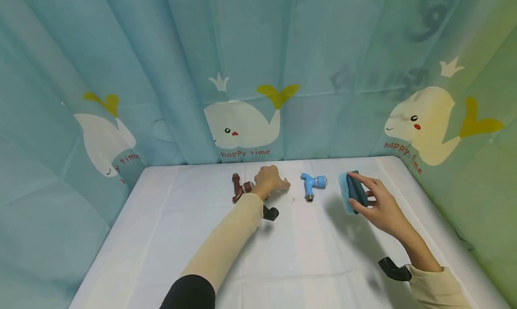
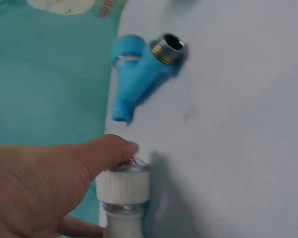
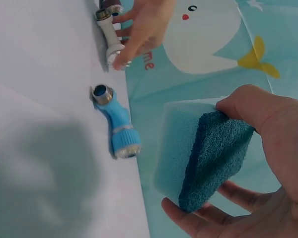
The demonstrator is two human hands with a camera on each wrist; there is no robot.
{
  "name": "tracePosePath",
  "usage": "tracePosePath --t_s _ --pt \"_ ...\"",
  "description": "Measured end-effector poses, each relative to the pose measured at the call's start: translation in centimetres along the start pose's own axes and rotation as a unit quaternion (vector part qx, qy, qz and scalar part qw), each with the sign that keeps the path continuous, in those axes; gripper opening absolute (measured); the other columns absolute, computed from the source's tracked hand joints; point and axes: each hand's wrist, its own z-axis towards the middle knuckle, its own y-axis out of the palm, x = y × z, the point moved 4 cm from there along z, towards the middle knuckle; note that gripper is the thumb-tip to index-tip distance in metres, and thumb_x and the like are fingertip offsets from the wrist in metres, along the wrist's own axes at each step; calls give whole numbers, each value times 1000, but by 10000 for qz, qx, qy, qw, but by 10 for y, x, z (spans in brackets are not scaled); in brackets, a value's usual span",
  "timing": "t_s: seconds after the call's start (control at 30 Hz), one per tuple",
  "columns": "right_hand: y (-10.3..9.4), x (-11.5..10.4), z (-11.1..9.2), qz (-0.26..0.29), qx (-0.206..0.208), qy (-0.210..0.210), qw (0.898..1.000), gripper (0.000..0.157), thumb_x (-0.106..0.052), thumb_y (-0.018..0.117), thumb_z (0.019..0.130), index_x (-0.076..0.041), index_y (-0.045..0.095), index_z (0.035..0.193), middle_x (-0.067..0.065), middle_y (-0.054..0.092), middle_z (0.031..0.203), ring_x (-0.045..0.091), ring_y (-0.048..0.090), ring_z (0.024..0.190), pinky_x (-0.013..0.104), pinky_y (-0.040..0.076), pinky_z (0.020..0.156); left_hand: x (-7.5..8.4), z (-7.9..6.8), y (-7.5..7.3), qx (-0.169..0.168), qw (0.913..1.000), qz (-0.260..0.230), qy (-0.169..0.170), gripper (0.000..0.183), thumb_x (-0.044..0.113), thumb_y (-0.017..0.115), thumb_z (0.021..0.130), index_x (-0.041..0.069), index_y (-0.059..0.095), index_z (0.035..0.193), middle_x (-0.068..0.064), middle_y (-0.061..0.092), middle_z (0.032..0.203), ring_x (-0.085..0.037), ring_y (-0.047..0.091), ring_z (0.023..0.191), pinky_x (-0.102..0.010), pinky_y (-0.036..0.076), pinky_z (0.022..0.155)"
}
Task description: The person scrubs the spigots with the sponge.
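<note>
Holding a sponge (image 1: 357, 191) and a white tap (image 2: 123, 188)

The biggest thing we see is the curtain (image 1: 181, 66). It is mostly light blue, with white whales (image 1: 242, 127) on it, and it hangs around the far side and both ends. Next is the table (image 1: 291, 255), which is white on top. We call its far edge 12 o'clock.

At 2 o'clock we find the right hand (image 1: 383, 208). It is partly open, as wide as the sponge, and it pinches the sponge between thumb and fingers. At 12 o'clock is the left hand (image 1: 267, 181). It is bent around the white tap, with the thumb on the end of the knob.

Then we come to the sponge, at 2 o'clock, up off the table. One side is pale blue and the other is dark and rough.

The taps are smaller. The white tap lies at 12 o'clock, the brown tap (image 1: 237, 191) at 11 and the blue tap (image 1: 309, 186) at 1.
</note>
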Motion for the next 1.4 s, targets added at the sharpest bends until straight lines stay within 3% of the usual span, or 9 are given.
tracePosePath --t_s 0.13,0.2,0.37,0.5,0.77,0.9,1.03,1.27,1.4 --pt "11 -9 7 85 -102 -81 9999 72 -3 77 90 -16 47 155 25 49 135 41 66 96 40 62 70 -12 -7 -15 -373 9924 -1162 155 67 43 81 83 3 58 132 -13 63 123 -27 60 104 -45 54 91" --pt "16 -15 10 98 -122 -115 9998 72 -4 77 91 -17 47 155 25 49 136 41 66 97 46 62 72 -18 -13 -23 -652 9750 -2094 361 77 38 84 83 2 52 144 -14 59 133 -28 59 112 -45 55 93" --pt "32 -33 21 230 -61 -370 9990 72 -5 78 90 -19 48 154 20 52 136 37 66 99 50 62 76 -35 -41 -39 -1195 8799 -4441 1196 84 20 89 82 13 46 153 -11 56 139 -23 62 115 -37 58 91" --pt "50 -63 32 633 87 -883 9940 73 -1 80 87 -17 51 152 13 55 136 28 66 99 45 62 80 -51 -76 -48 -1403 8053 -5391 2028 79 5 84 83 18 48 152 -13 58 136 -24 62 122 -35 56 95" --pt "91 -128 46 899 95 -2001 9756 70 -7 84 85 -17 57 149 14 50 146 25 65 108 41 60 82 -67 -116 -59 -1360 7156 -6197 2921 91 3 87 79 7 40 157 -15 58 128 -22 61 119 -31 58 91" --pt "103 -129 45 351 -150 -1750 9838 65 -14 83 88 -20 58 148 21 49 144 29 64 104 42 59 77 -78 -126 -70 -1165 7009 -6355 3022 100 14 95 74 4 40 156 -15 57 122 -21 62 116 -27 58 88" --pt "103 -119 42 -146 -349 -1404 9894 60 -19 82 90 -22 60 146 25 49 142 32 63 104 43 58 74 -81 -130 -76 -1104 7022 -6309 3108 105 17 96 72 3 37 158 -14 57 123 -21 62 116 -27 57 89" --pt "87 -131 48 158 876 -1571 9836 59 -12 85 84 -18 66 140 24 53 139 29 68 92 41 56 67 -84 -131 -83 -897 6848 -6541 3084 103 8 95 72 3 38 157 -14 56 124 -22 59 118 -29 58 90" --pt "87 -146 54 646 1015 -1755 9771 62 -8 84 84 -18 65 142 19 53 142 30 66 102 44 56 73 -82 -132 -80 -946 6915 -6429 3154 98 0 92 73 2 39 156 -15 57 123 -23 59 109 -32 58 92"
